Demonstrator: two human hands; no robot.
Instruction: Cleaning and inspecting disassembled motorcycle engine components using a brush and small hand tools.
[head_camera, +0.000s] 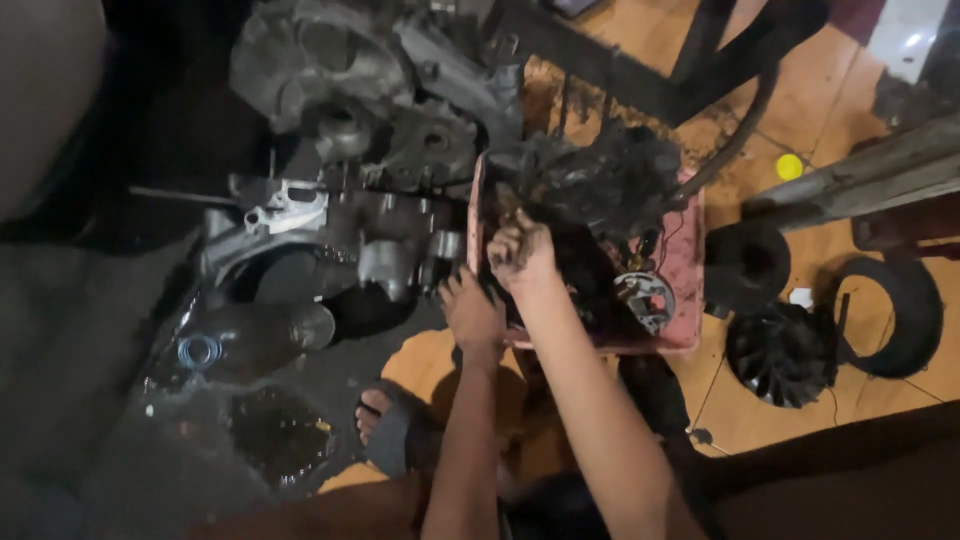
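Note:
My right hand, smeared with black grease, grips a dirty dark part held above a pink plastic tub. The part is blurred and its shape is hard to tell. My left hand rests on the tub's near left rim, fingers curled over the edge. Inside the tub lies a small round metal piece among oily black parts. Left of the tub stands a grimy grey engine block with its covers off.
A black finned fan wheel, a black pulley and a rubber belt lie on the orange tiled floor at right. A clear plastic bottle lies at left beside an oily puddle. My sandalled foot is below.

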